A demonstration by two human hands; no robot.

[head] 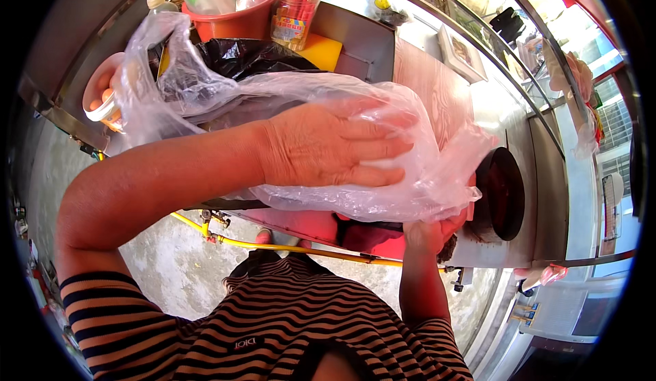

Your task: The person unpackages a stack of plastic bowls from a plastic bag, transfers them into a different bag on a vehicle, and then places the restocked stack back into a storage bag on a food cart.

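A large clear plastic bag (pixel 328 199) spreads across the work surface before me, with its handles at the far left. My left hand (pixel 333 148) lies palm down on it, fingers extended to the right and slightly apart. At the bag's bunched right end is my right hand (pixel 448 224), its fingers closed around the gathered plastic and partly hidden by it. What lies inside or beneath the bag is hard to make out. Black plastic (pixel 246 55) shows just behind it.
A round dark metal pan (pixel 499 194) stands close to my right hand. Eggs fill a white tub (pixel 100 109) at left. Behind are a red bucket (pixel 230 26), a jar of wrapped chopsticks (pixel 292 25) and a wood-grain board (pixel 425 78). A yellow gas pipe (pixel 287 247) runs along the front.
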